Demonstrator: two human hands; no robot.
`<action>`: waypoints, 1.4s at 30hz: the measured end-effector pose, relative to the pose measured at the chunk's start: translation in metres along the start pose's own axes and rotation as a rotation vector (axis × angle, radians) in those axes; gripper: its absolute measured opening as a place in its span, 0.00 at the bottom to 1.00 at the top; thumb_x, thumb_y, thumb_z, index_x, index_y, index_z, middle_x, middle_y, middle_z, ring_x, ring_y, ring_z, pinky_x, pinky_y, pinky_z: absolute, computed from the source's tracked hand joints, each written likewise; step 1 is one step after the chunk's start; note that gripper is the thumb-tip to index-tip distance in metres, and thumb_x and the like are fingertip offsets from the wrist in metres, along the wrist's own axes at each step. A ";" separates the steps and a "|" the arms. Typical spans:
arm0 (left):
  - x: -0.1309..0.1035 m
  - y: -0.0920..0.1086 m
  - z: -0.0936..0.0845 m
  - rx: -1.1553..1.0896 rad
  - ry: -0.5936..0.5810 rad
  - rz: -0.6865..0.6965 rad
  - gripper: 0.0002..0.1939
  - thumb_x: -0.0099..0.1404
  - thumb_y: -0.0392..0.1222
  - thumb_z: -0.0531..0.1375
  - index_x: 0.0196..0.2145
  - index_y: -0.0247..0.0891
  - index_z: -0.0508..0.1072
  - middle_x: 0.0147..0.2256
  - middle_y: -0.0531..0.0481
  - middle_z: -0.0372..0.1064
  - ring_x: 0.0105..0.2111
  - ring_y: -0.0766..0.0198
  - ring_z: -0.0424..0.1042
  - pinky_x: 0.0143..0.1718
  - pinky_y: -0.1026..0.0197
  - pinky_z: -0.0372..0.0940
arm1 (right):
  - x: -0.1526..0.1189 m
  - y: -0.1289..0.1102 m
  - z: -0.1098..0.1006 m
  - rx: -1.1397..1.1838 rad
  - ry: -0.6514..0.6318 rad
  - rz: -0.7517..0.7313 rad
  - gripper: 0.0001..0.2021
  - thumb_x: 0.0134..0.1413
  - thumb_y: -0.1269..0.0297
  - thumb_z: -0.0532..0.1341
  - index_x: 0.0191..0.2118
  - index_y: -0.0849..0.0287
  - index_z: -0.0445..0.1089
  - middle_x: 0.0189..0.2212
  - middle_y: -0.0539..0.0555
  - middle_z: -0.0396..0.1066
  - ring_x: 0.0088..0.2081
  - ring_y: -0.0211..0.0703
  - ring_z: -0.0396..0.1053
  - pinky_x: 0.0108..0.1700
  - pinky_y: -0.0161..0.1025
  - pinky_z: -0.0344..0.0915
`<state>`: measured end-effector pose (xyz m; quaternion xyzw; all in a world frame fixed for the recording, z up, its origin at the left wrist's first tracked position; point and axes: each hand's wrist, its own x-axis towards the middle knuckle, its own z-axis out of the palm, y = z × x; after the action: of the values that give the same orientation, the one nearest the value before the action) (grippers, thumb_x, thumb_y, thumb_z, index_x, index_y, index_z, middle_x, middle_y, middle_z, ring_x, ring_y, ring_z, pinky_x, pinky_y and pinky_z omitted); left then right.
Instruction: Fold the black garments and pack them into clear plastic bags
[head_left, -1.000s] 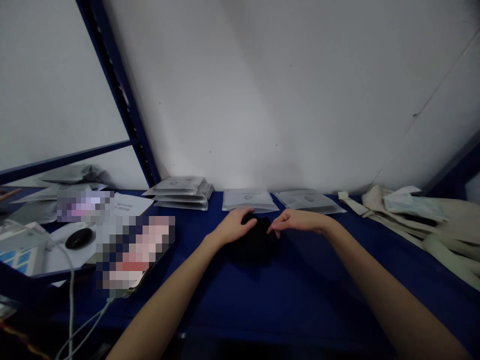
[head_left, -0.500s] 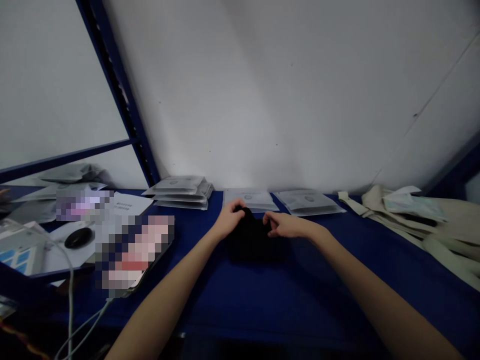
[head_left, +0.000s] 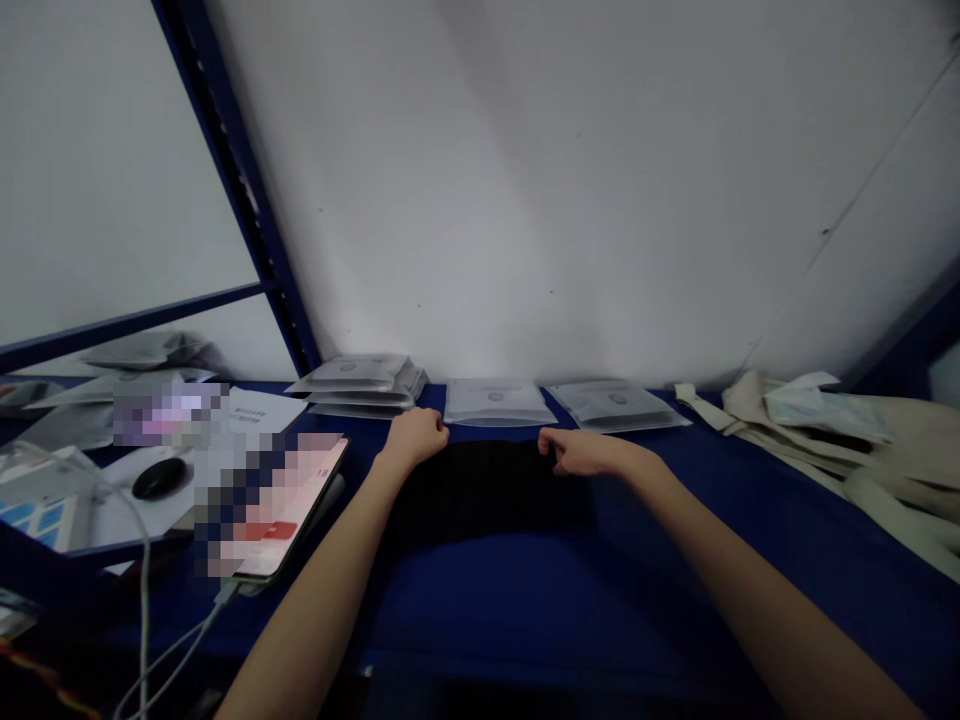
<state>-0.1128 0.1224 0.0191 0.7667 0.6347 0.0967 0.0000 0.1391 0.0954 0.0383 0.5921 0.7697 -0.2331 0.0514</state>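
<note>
A black cloth (head_left: 487,490) lies spread between my hands on the blue table (head_left: 480,610). My left hand (head_left: 418,436) is closed at the cloth's upper left corner. At its upper right corner, my right hand (head_left: 574,452) pinches the edge with curled fingers. The cloth's far edge runs nearly straight from one hand to the other. Its folds are too dark to make out.
Behind the cloth lie two flat translucent packets (head_left: 499,402), (head_left: 619,404) and, further left, a stack of packets (head_left: 360,375). A phone (head_left: 289,510) with a cable, papers and a black mouse (head_left: 159,478) are at left. Beige fabric (head_left: 892,450) lies at right.
My left hand has moved left, drawing the black cloth out from a bunched shape to a wider one. My right hand has shifted slightly to the right.
</note>
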 end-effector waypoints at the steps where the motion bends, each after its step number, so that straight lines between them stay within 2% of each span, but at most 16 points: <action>1: 0.000 0.002 0.001 0.008 -0.014 0.021 0.14 0.58 0.41 0.50 0.32 0.37 0.75 0.33 0.41 0.74 0.36 0.53 0.72 0.36 0.58 0.64 | 0.001 0.002 0.000 -0.006 0.002 -0.003 0.14 0.38 0.74 0.56 0.36 0.55 0.62 0.29 0.50 0.66 0.29 0.40 0.63 0.26 0.34 0.53; 4: -0.001 0.006 0.001 0.018 -0.006 0.050 0.15 0.59 0.41 0.49 0.33 0.36 0.74 0.33 0.41 0.73 0.36 0.54 0.72 0.35 0.59 0.64 | 0.003 0.005 0.001 -0.021 0.051 -0.029 0.11 0.40 0.74 0.55 0.34 0.56 0.64 0.30 0.52 0.67 0.31 0.41 0.64 0.28 0.35 0.54; 8: -0.003 0.007 -0.004 0.006 0.024 0.069 0.15 0.61 0.41 0.48 0.33 0.37 0.74 0.33 0.42 0.73 0.35 0.55 0.72 0.35 0.59 0.63 | 0.002 -0.002 0.001 -0.047 0.257 -0.067 0.08 0.47 0.72 0.53 0.33 0.58 0.66 0.31 0.55 0.69 0.31 0.42 0.65 0.30 0.36 0.57; 12: -0.005 0.011 -0.010 -0.017 0.074 0.087 0.14 0.62 0.41 0.48 0.32 0.37 0.73 0.32 0.42 0.73 0.34 0.55 0.72 0.35 0.59 0.62 | -0.005 -0.020 0.002 0.044 0.389 -0.326 0.07 0.53 0.64 0.54 0.36 0.58 0.66 0.37 0.55 0.69 0.38 0.43 0.65 0.39 0.38 0.60; 14: -0.007 0.013 -0.011 -0.032 0.083 0.101 0.14 0.62 0.41 0.48 0.32 0.37 0.72 0.32 0.42 0.73 0.34 0.55 0.72 0.35 0.58 0.62 | -0.009 -0.032 0.005 0.081 0.374 -0.451 0.08 0.54 0.61 0.55 0.38 0.56 0.67 0.41 0.55 0.68 0.43 0.44 0.64 0.45 0.40 0.59; 17: -0.008 0.015 -0.011 -0.046 0.040 0.107 0.13 0.60 0.40 0.49 0.32 0.37 0.73 0.33 0.41 0.73 0.35 0.54 0.72 0.36 0.57 0.62 | -0.013 -0.046 0.014 0.085 0.258 -0.546 0.13 0.52 0.58 0.58 0.43 0.55 0.67 0.42 0.54 0.67 0.44 0.45 0.63 0.48 0.41 0.58; 19: -0.009 0.014 -0.009 -0.079 -0.061 0.125 0.11 0.58 0.42 0.51 0.32 0.37 0.73 0.34 0.42 0.73 0.34 0.54 0.72 0.35 0.58 0.62 | -0.012 -0.051 0.021 0.055 0.180 -0.575 0.15 0.50 0.56 0.60 0.44 0.55 0.68 0.41 0.55 0.67 0.43 0.45 0.63 0.46 0.42 0.59; 22: -0.010 0.010 -0.007 -0.172 -0.208 0.189 0.12 0.54 0.44 0.56 0.36 0.38 0.71 0.36 0.44 0.73 0.34 0.56 0.72 0.32 0.61 0.62 | -0.009 -0.053 0.027 -0.003 0.136 -0.573 0.14 0.47 0.57 0.62 0.41 0.55 0.70 0.38 0.55 0.67 0.40 0.45 0.64 0.43 0.42 0.59; 26: -0.010 0.008 -0.008 -0.207 -0.249 0.221 0.14 0.53 0.44 0.58 0.38 0.38 0.70 0.39 0.44 0.72 0.36 0.57 0.71 0.33 0.62 0.62 | -0.007 -0.049 0.027 -0.022 0.116 -0.536 0.06 0.47 0.65 0.59 0.34 0.56 0.70 0.34 0.53 0.68 0.37 0.44 0.65 0.38 0.38 0.59; 28: -0.010 0.009 -0.008 -0.203 -0.251 0.216 0.14 0.53 0.44 0.58 0.38 0.38 0.70 0.38 0.44 0.72 0.36 0.57 0.71 0.33 0.62 0.62 | -0.008 -0.045 0.022 -0.013 0.105 -0.498 0.06 0.47 0.68 0.56 0.31 0.56 0.70 0.33 0.52 0.70 0.35 0.42 0.65 0.35 0.37 0.59; 32: -0.009 0.009 -0.006 -0.221 -0.242 0.193 0.13 0.54 0.45 0.59 0.37 0.38 0.70 0.38 0.45 0.72 0.35 0.57 0.71 0.33 0.62 0.62 | -0.011 -0.027 0.003 0.009 0.096 -0.301 0.08 0.44 0.70 0.54 0.30 0.55 0.69 0.28 0.51 0.70 0.28 0.39 0.64 0.29 0.35 0.56; 36: -0.005 0.006 -0.001 -0.225 -0.208 0.187 0.14 0.55 0.47 0.59 0.38 0.38 0.70 0.40 0.44 0.71 0.37 0.56 0.70 0.35 0.62 0.62 | -0.008 0.017 -0.016 0.017 0.072 -0.062 0.09 0.40 0.73 0.54 0.27 0.56 0.69 0.26 0.51 0.69 0.28 0.41 0.63 0.27 0.36 0.55; 39: -0.003 0.005 0.003 -0.213 -0.165 0.201 0.14 0.56 0.47 0.58 0.38 0.37 0.70 0.41 0.42 0.70 0.39 0.55 0.70 0.37 0.60 0.62 | -0.002 0.058 -0.020 0.073 0.011 0.133 0.08 0.36 0.74 0.55 0.24 0.56 0.68 0.22 0.50 0.67 0.25 0.40 0.61 0.27 0.37 0.54; 42: 0.000 0.004 0.007 -0.179 -0.114 0.217 0.14 0.57 0.48 0.58 0.37 0.37 0.69 0.42 0.42 0.69 0.40 0.54 0.69 0.38 0.59 0.62 | 0.002 0.087 -0.017 0.155 -0.035 0.200 0.08 0.38 0.73 0.54 0.24 0.56 0.69 0.20 0.49 0.65 0.23 0.38 0.60 0.28 0.37 0.55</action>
<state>-0.1075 0.1220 0.0124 0.8321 0.5358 0.1085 0.0937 0.2231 0.1205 0.0266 0.6640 0.6854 -0.2959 0.0419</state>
